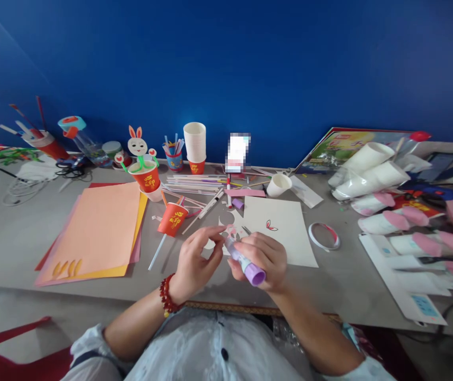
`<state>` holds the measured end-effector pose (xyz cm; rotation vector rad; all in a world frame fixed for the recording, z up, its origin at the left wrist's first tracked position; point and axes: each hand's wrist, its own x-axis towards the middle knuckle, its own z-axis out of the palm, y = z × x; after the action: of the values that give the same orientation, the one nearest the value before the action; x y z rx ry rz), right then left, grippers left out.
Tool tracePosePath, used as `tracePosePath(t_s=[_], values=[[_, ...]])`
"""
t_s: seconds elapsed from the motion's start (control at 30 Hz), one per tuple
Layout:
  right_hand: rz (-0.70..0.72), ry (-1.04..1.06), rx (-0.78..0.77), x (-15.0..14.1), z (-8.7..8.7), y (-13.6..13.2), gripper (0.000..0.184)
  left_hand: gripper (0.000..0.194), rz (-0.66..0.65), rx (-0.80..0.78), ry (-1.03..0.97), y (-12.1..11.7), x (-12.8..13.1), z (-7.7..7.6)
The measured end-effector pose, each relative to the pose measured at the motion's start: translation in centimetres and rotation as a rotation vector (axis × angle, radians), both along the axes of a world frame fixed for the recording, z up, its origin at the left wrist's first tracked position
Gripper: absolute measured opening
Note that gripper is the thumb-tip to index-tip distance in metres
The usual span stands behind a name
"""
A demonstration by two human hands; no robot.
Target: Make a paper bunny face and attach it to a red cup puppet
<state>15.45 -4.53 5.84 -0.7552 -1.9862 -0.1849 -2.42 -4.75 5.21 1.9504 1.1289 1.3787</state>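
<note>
My right hand (264, 259) is closed round a purple glue stick (246, 263), its tip pointing up and left. My left hand (196, 254) pinches a small pink-and-white paper piece (230, 231) at the stick's tip. Both hands hover over the grey table (329, 275), just in front of a white sheet (285, 225) with a small drawn ear shape (271, 226). A red paper cup (173, 218) lies tilted on a straw just left of my left hand. A red bead bracelet (166, 295) is on my left wrist.
A stack of orange, yellow and pink paper (99, 230) lies at the left. A rabbit cup craft (144, 164), stacked white cups (195, 142), loose straws (198, 185), a tape roll (323, 235) and pink-eared white cups (404, 222) at the right crowd the table.
</note>
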Motion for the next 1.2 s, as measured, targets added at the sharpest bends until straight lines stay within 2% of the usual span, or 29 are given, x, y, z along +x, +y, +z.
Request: tracePosePath(t_s=[0.13, 0.27, 0.33, 0.43, 0.53, 0.6, 0.73, 0.87, 1.2], values=[[0.029, -0.006, -0.066, 0.1, -0.8, 0.1, 0.022, 0.032, 0.016, -0.017, 0.0, -0.2, -0.4, 0.0], [0.05, 0.155, -0.237, 0.5, -1.2, 0.4, 0.011, 0.033, 0.027, 0.003, 0.037, 0.0, -1.5, -0.7], [0.06, 0.325, -0.413, 0.7, -1.0, 0.7, 0.007, 0.034, 0.033, 0.081, 0.089, 0.2, -2.1, -1.2], [0.122, 0.574, -0.794, 0.6, -0.9, 1.2, 0.017, 0.037, 0.009, 0.269, 0.165, 0.6, -2.8, -2.0], [0.224, 0.639, -1.173, 0.1, -1.1, 1.5, 0.013, 0.041, -0.081, 0.376, 0.18, 1.0, -3.2, -2.3], [0.289, 0.618, -1.308, -0.3, -1.2, 1.5, 0.012, 0.042, -0.11, 0.374, 0.174, 1.1, -3.2, -2.2], [0.289, 0.568, -1.316, -0.8, -0.8, 1.3, 0.016, 0.038, -0.064, 0.202, 0.112, 0.9, -3.1, -1.7], [0.26, 0.51, -1.27, -0.8, -0.1, 1.2, 0.016, 0.035, -0.083, 0.036, 0.031, 0.7, -2.9, -1.5], [0.214, 0.37, -1.135, -0.9, -0.3, 1.1, 0.006, 0.035, -0.119, 0.007, -0.003, 0.6, -2.7, -1.5]])
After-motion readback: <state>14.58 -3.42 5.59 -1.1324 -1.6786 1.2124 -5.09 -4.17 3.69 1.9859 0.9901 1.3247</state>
